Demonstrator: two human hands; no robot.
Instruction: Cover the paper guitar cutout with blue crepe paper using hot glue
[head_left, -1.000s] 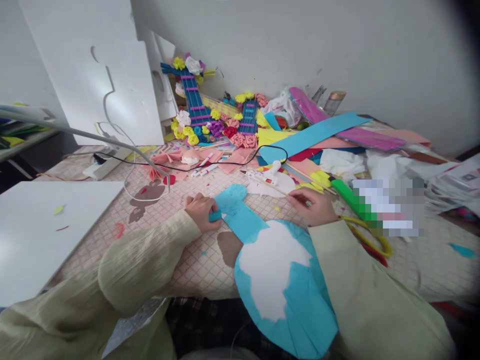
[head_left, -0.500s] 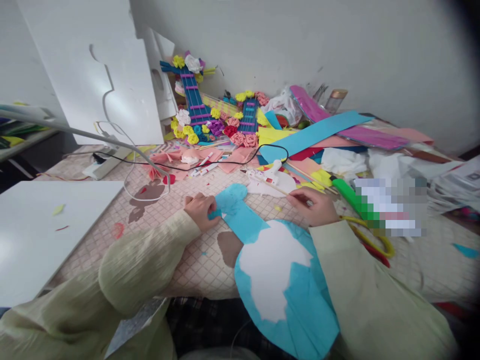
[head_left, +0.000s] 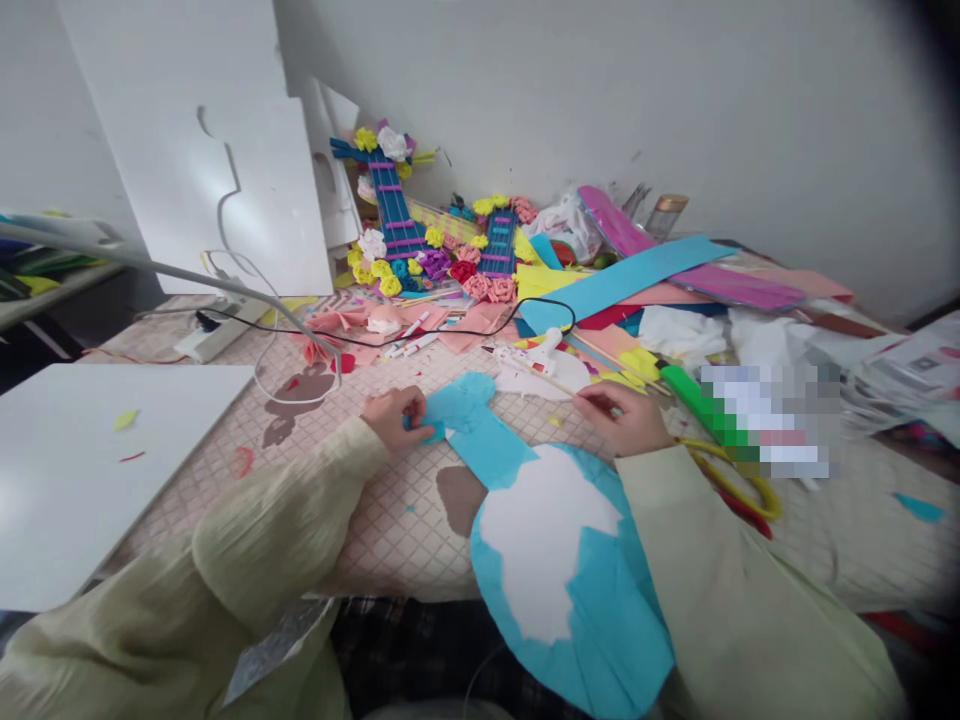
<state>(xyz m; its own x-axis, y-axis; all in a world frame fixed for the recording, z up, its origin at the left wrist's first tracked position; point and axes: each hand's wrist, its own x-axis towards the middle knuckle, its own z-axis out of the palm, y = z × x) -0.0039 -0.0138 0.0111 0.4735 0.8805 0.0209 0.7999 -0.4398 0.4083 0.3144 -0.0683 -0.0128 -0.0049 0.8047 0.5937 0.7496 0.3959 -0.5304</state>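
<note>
by the grip of the right hand (head_left: 626, 418), a thin stick (head_left: 551, 381) is held pinched between thumb and fingertips, its far end aimed toward what appears to be a glue gun (head_left: 544, 352). the fingers of the left hand (head_left: 395, 418) are curled at the far left end of the blue-covered cutout (head_left: 495, 450); whether blue paper is pinched there or only touched cannot be told. the cutout is laid on the counter (head_left: 360, 545) between the two hands, its round end reaching out past the near edge.

as far as can be judged, the covering is well advanced: the rim of the round part is overlapped with blue, and the neck is wrapped. a ragged white middle (head_left: 536, 520) is left bare, and the far end seems to be the part being worked on, not yet finished.

part of the right rim is hidden by the right sleeve (head_left: 705, 540), and the lowest edge is met by the bottom of the view. the cutout's underside is not shown. beside the green object (head_left: 697, 400), a patch is blurred into squares and cannot be made out.
</note>
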